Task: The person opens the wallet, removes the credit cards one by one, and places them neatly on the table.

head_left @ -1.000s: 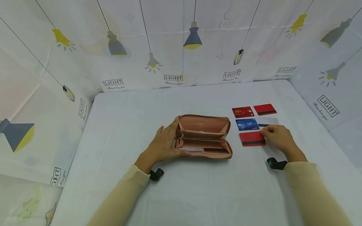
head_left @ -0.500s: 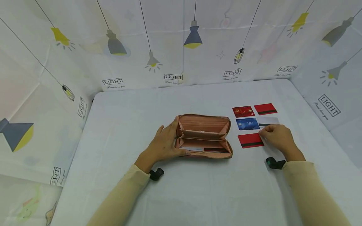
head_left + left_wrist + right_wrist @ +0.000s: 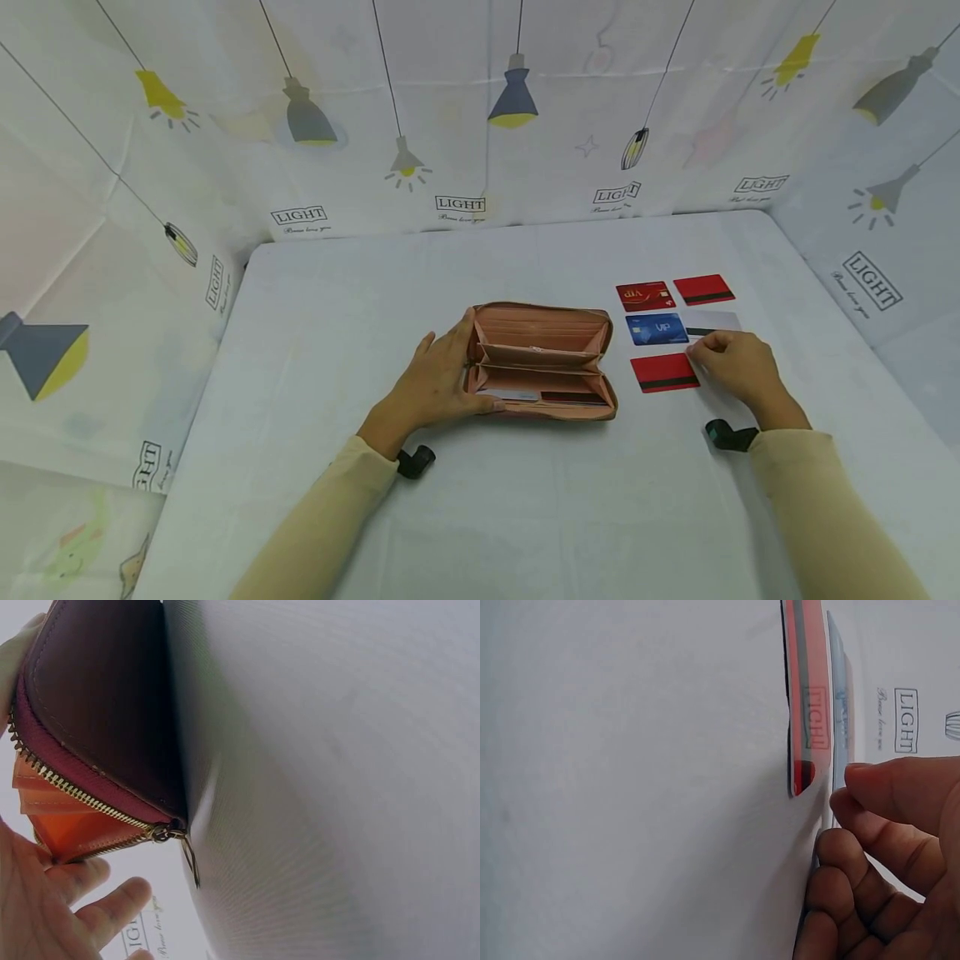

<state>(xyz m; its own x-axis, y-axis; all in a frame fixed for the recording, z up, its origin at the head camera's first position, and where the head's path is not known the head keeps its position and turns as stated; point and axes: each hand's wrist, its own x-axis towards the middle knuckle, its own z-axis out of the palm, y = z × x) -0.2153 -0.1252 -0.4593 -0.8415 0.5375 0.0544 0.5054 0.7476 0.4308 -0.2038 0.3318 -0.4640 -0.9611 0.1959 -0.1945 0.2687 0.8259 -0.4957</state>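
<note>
In the head view an unzipped pinkish-brown wallet (image 3: pixel 538 319) lies spread on the white table. My left hand (image 3: pixel 431 379) holds its left side, thumb on the front edge and fingers along the far end. A brass zipper (image 3: pixel 90 799) runs round the wallet in the left wrist view. Two cards stick up from the wallet's front pocket. My right hand (image 3: pixel 738 367) has curled fingers, their tips close to the corner of a red striped card (image 3: pixel 663 373). In the right wrist view a narrow gap separates those fingertips from the red card, and nothing shows pinched between them.
Behind the near red card lie a blue VIP card (image 3: pixel 657 329) and a white striped card (image 3: pixel 712 319), partly under my right hand. Farther back are a red VIP card (image 3: pixel 646 296) and another red striped card (image 3: pixel 704 288). Lamp-printed cloth (image 3: pixel 540 158) walls the table.
The near red card has shifted slightly left and toward me, out from under my right fingertips. My right hand has barely moved. Left hand and wallet stay put.
</note>
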